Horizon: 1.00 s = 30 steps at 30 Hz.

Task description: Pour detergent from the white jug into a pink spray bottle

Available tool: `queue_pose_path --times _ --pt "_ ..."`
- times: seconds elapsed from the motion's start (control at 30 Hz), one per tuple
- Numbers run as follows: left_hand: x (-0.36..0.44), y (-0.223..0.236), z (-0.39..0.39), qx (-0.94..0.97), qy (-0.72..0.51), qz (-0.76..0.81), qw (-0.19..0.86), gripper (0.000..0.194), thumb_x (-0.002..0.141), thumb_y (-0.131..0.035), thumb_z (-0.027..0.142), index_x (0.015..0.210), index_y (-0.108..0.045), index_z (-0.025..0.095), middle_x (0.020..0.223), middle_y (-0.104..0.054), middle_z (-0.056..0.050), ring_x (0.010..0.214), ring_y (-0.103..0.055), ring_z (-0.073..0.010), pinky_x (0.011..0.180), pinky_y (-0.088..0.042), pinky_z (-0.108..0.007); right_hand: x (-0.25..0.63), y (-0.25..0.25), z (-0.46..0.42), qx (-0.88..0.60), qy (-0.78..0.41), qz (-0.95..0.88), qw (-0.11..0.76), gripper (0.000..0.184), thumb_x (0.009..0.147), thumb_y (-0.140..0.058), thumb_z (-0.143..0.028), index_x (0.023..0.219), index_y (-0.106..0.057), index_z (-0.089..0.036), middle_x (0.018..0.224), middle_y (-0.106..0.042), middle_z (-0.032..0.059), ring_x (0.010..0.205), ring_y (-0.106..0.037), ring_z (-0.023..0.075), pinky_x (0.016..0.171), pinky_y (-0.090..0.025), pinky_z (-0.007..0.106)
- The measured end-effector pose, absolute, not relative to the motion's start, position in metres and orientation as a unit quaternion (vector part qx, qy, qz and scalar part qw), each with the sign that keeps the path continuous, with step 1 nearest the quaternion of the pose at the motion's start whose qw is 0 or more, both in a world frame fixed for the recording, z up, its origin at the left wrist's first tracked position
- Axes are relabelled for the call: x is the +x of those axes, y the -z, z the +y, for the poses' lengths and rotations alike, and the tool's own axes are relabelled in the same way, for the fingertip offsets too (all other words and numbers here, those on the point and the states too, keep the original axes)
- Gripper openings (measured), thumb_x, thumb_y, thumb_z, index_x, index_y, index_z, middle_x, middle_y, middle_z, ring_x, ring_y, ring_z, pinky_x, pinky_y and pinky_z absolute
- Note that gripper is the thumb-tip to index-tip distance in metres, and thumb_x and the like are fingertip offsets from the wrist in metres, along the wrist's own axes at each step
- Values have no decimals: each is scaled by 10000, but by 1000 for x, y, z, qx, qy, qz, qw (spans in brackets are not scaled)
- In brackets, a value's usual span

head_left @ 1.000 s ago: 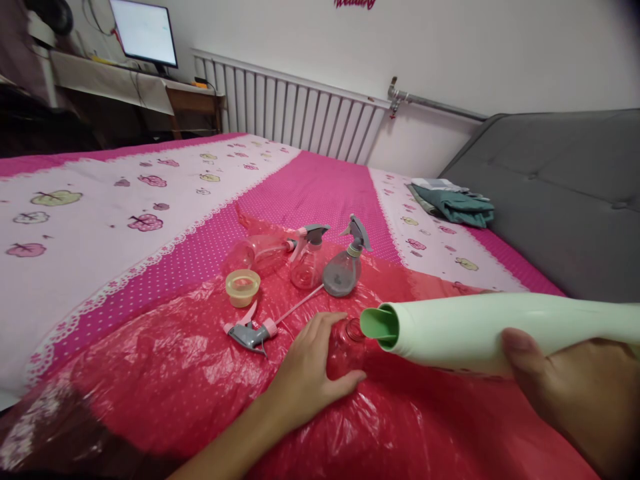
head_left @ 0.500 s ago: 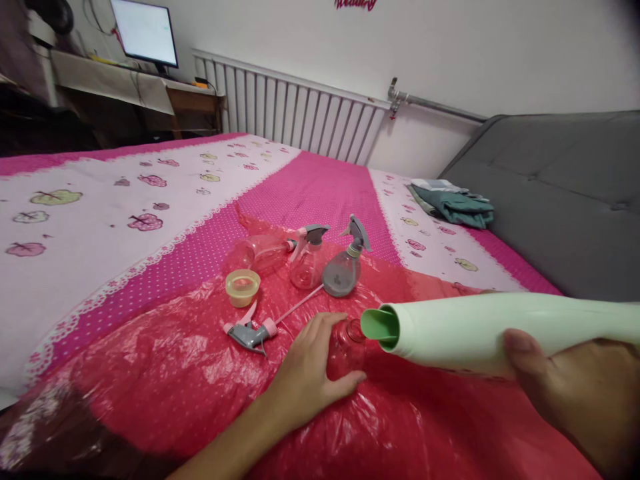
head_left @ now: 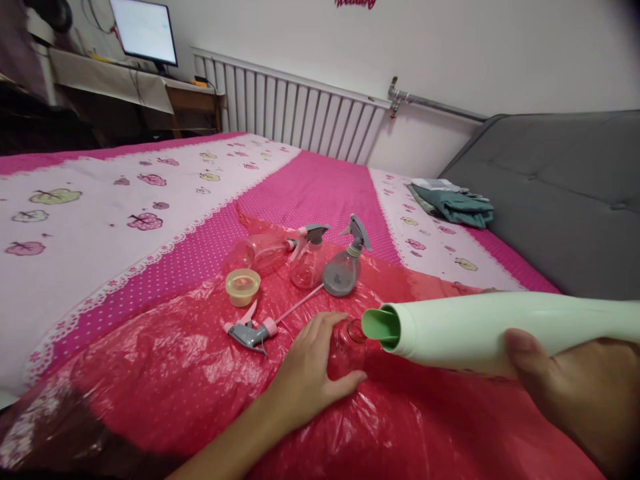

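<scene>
My left hand (head_left: 315,367) is wrapped round a clear open-topped bottle (head_left: 346,353) standing on red plastic sheeting (head_left: 190,393). In my right hand (head_left: 565,387) is a large pale green bottle (head_left: 460,327), tipped onto its side. Its green pouring spout (head_left: 380,325) reaches close to the clear bottle's mouth; I cannot make out any liquid between them. A loose grey and pink spray head (head_left: 250,333) with a long tube lies left of my left hand. Behind are a clear spray bottle (head_left: 307,267) and a grey spray bottle (head_left: 342,272), both upright.
A yellowish round cap (head_left: 243,288) sits on the sheeting, with another clear spray bottle (head_left: 265,252) lying behind it. Folded clothes (head_left: 455,203) rest by the grey headboard (head_left: 560,180). A radiator (head_left: 295,110) runs along the wall past the bed (head_left: 330,187).
</scene>
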<state>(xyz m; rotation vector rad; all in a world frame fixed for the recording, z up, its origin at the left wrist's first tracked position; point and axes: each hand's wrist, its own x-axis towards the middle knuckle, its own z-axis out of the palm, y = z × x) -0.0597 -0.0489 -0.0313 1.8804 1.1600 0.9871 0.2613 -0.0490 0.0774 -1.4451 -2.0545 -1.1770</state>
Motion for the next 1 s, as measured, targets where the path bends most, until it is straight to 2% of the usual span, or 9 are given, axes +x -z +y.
queue_pose_path --times 0.17,0.3,0.5,0.7,0.83,1.0 --pt "-60 31 -48 729 -373 451 355 696 876 -819 322 1487 -495 246 1482 -640 -151 1394 -617 -388 1197 -484 -659 259 -79 -50 -507 417 -732 184 895 1099 -183 -606 821 -826 -48 642 -680 192 636 -723 425 477 -532 490" --pt "-60 31 -48 732 -370 451 353 697 880 -820 318 1487 -489 241 1484 -637 -151 1394 -616 -380 1203 -482 -651 261 -78 -49 -529 405 -724 177 928 1094 -151 -627 853 -837 -50 643 -682 191 676 -739 422 516 -563 492" --pt "-59 31 -49 730 -374 452 350 688 874 -826 309 1478 -499 256 1474 -647 -142 1383 -627 -379 1203 -487 -646 262 -79 -49 -543 396 -721 167 973 1080 -120 -662 801 -829 -57 677 -694 213 686 -737 438 539 -573 518" --pt "-60 32 -49 731 -375 449 352 693 873 -820 310 1480 -488 266 1483 -641 -140 1398 -620 -378 1205 -483 -652 261 -79 -49 -560 383 -717 162 1008 1075 -88 -678 805 -835 -58 545 -612 191 679 -737 434 558 -583 510" --pt "-60 31 -49 731 -373 449 354 699 875 -814 310 1487 -478 268 1483 -638 -143 1398 -619 -379 1201 -486 -652 259 -81 -49 -557 386 -717 162 1025 1069 -74 -689 797 -832 -56 593 -647 200 675 -736 433 544 -574 511" --pt "-60 30 -49 728 -374 451 356 689 871 -814 307 1481 -496 265 1476 -645 -142 1387 -630 -382 1196 -489 -655 255 -83 -48 -594 344 -709 161 1103 1016 -18 -782 791 -838 -78 579 -640 196 668 -735 445 543 -570 529"
